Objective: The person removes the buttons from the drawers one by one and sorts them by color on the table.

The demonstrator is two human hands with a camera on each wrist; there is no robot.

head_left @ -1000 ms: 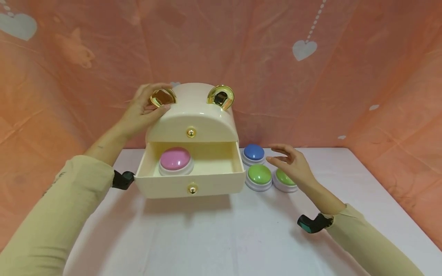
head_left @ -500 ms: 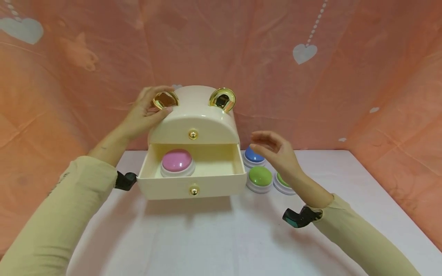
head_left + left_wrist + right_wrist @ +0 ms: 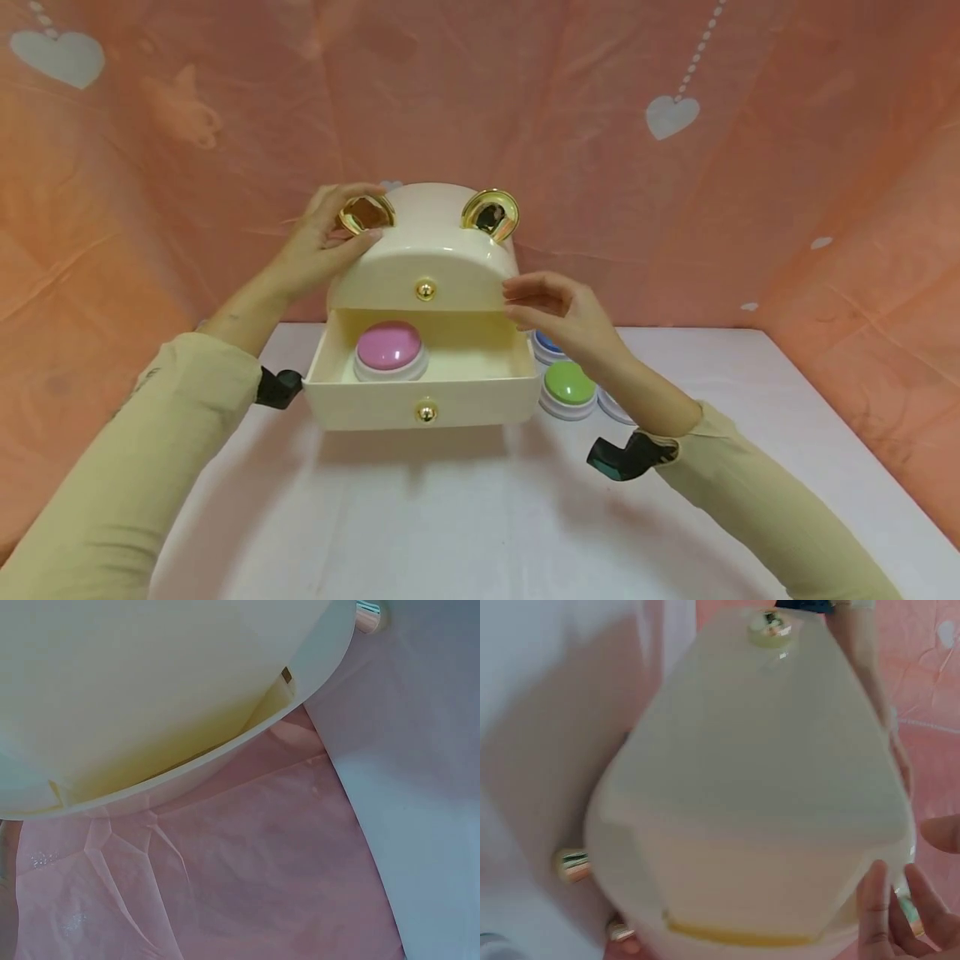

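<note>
A cream drawer box with two gold ears stands at the back of the white table. Its lower drawer is pulled out, and a pink dome button lies in its left half. My left hand holds the box's top left, fingers behind the gold ear and thumb in front. My right hand is open, its fingertips at the box's right edge beside the upper drawer; whether they touch is unclear. The right wrist view shows the box blurred, with fingertips at its lower right.
Right of the box sit a green button and a blue button, half hidden by my right hand. A second green one is mostly hidden behind my wrist. A pink heart-print cloth hangs close behind. The left wrist view shows the box's wall.
My right hand has risen from over the buttons and moved left to the box's right side. The left hand has stayed on the top of the box.
</note>
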